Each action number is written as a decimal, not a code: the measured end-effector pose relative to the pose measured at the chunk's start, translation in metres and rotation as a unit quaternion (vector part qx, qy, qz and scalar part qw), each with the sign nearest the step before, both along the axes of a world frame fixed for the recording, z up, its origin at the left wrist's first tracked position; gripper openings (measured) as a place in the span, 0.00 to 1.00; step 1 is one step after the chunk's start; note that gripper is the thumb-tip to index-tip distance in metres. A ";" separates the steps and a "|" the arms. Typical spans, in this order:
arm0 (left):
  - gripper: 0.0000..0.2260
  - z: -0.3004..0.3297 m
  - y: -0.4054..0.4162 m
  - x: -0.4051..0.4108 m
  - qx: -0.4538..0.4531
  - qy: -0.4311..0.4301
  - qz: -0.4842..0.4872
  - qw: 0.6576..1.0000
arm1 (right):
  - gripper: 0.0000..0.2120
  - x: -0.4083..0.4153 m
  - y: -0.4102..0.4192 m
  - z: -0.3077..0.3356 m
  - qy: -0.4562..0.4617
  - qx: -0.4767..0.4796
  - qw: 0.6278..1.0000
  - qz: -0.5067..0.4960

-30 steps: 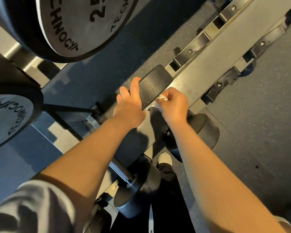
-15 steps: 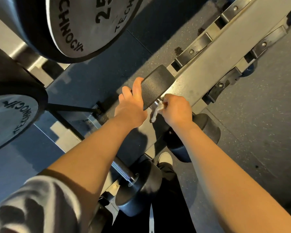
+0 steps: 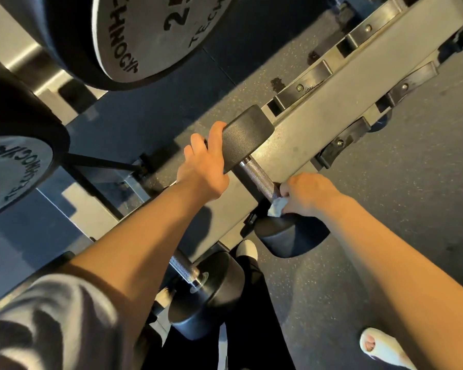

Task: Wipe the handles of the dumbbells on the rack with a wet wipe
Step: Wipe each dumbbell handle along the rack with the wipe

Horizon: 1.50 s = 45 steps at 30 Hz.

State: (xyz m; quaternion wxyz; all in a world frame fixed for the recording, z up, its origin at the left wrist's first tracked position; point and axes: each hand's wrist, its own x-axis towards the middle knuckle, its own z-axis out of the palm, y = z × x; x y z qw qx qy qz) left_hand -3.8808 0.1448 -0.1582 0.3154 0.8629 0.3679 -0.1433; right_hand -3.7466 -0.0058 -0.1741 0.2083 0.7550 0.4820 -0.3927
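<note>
A black dumbbell lies across the grey rack beam [image 3: 318, 124], its far head [image 3: 245, 138] up and its near head [image 3: 289, 236] toward me. My left hand [image 3: 202, 166] grips the far head from the left side. The knurled metal handle [image 3: 257, 177] shows bare between the heads. My right hand [image 3: 305, 194] holds a crumpled white wet wipe [image 3: 277, 206] against the handle's near end, beside the near head. A second dumbbell [image 3: 206, 292] rests lower on the rack, its handle partly hidden behind my left forearm.
Two large black weight plates hang at the upper left [image 3: 150, 36] and left [image 3: 11, 172]. Empty black cradles [image 3: 302, 84] line the rack beam to the upper right. My feet [image 3: 380, 345] stand on the dark speckled rubber floor [image 3: 412, 196].
My right hand has slid the wipe down the handle from the far head to the near head, baring the knurled bar. My left hand keeps its grip on the far head.
</note>
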 end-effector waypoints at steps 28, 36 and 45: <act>0.43 0.004 -0.069 -0.041 -0.010 -0.129 0.215 0.968 | 0.14 0.021 -0.002 -0.008 0.058 -0.032 0.997 0.025; 0.20 -0.012 -0.159 -0.125 -0.078 0.043 0.190 0.978 | 0.12 0.021 0.017 -0.014 0.105 -0.107 0.989 -0.003; 0.22 -0.029 -0.174 -0.135 0.104 0.133 0.066 0.983 | 0.06 -0.009 -0.006 0.008 -0.072 0.004 0.997 0.035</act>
